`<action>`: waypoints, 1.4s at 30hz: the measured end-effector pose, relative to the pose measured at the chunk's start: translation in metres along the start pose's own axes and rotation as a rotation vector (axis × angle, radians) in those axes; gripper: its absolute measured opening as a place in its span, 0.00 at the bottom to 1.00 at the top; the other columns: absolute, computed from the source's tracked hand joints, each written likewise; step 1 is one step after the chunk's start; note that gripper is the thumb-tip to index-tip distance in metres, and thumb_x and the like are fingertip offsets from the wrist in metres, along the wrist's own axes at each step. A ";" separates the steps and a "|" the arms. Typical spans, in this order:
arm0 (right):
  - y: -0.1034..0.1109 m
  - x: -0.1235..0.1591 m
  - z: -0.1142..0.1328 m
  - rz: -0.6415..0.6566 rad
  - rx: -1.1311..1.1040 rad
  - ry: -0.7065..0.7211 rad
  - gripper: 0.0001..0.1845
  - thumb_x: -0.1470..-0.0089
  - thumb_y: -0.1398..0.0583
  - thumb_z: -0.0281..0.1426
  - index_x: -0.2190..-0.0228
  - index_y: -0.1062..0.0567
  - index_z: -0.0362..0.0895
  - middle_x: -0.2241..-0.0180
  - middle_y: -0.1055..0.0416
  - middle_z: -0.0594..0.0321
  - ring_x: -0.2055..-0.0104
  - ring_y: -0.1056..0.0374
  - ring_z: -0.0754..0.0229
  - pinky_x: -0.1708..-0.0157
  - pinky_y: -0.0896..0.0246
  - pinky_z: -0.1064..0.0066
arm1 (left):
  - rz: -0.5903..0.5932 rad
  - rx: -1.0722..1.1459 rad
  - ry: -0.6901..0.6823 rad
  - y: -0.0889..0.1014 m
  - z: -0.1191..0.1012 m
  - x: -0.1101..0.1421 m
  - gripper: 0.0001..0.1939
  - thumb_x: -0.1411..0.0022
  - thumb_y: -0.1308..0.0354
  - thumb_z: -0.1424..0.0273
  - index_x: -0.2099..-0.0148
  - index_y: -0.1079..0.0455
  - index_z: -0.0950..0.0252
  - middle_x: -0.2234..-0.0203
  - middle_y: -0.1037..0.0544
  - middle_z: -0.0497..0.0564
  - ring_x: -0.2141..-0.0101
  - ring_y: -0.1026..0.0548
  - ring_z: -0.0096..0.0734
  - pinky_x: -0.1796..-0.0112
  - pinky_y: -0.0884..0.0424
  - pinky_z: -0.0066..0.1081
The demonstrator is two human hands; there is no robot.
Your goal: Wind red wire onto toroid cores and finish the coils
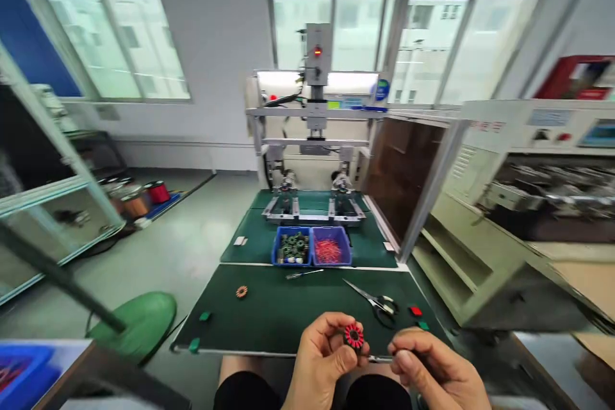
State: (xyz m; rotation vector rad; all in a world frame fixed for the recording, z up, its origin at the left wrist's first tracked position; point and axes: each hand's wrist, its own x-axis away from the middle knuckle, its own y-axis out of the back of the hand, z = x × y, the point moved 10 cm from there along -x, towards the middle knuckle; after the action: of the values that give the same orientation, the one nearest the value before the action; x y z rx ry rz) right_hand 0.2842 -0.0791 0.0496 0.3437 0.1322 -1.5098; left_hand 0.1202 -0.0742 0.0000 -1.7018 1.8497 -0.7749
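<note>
My left hand [323, 359] is closed around a small round motor stator [354, 336] with red pieces set in a ring between its teeth, its face turned toward me. To the right, my right hand [435, 368] pinches a slim metal tool [380, 359]. The tool's shaft points left, close to the fingers under the stator; its exact kind and whether its tip touches the stator are not clear. Both hands are over the table's front edge, above my lap. Beyond my right hand lie scissors [372, 300] with black handles.
On the green table mat [298, 307] lie a copper-coloured stator [241, 292] and a thin tool [304, 274]. A blue bin [275, 250] holds several stators; a purple bin [348, 253] holds red strips. A machine [316, 122] stands behind, with a brown panel [401, 173] at right.
</note>
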 end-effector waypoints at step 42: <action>-0.084 -0.037 0.021 0.204 0.153 -0.067 0.15 0.44 0.36 0.42 0.75 0.24 0.44 0.80 0.32 0.65 0.79 0.39 0.65 0.79 0.41 0.77 | -0.141 -0.742 -0.692 0.033 -0.079 0.032 0.14 0.45 0.29 0.67 0.57 0.27 0.58 0.64 0.21 0.48 0.67 0.21 0.30 0.66 0.22 0.27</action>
State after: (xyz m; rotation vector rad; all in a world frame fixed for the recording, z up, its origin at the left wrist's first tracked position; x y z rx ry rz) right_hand 0.1957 -0.0522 0.0685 0.4155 -0.0708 -1.3305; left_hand 0.0385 -0.0986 0.0333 -2.1633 1.5847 0.5106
